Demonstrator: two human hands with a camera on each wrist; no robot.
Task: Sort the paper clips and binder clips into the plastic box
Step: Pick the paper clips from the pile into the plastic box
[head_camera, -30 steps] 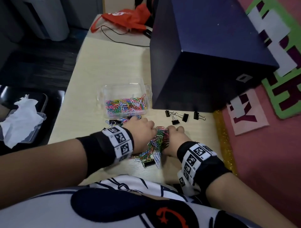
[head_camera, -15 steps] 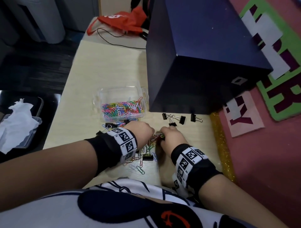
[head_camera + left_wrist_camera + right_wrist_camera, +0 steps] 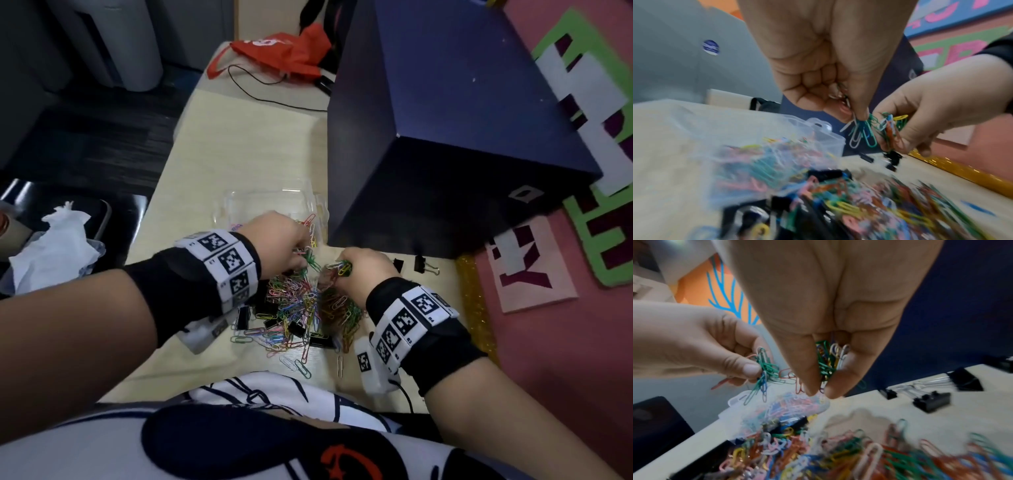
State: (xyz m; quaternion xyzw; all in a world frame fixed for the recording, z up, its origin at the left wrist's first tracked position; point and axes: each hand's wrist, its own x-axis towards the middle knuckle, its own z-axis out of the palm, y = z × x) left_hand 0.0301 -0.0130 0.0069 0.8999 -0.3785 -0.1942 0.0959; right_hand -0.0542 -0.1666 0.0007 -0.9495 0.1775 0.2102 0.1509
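Observation:
A heap of coloured paper clips (image 3: 301,305) mixed with black binder clips (image 3: 297,329) lies on the pale table near my body. My left hand (image 3: 284,245) is raised above the heap and pinches a bunch of paper clips (image 3: 863,134). Close on its right, my right hand (image 3: 359,270) pinches its own bunch of paper clips (image 3: 828,363). Behind the hands stands the clear plastic box (image 3: 267,202), holding paper clips and partly hidden by my left hand. Two more black binder clips (image 3: 419,263) lie to the right by the blue box.
A large dark blue box (image 3: 462,137) stands right behind the work spot. A red bag (image 3: 284,51) and a black cable (image 3: 260,89) lie at the table's far end. A tray with white tissue (image 3: 54,253) sits off the table's left edge. Pink wall on the right.
Both hands have lifted off the heap, each with a bunch of paper clips, and moved up towards the plastic box; the heap now shows between the wrists.

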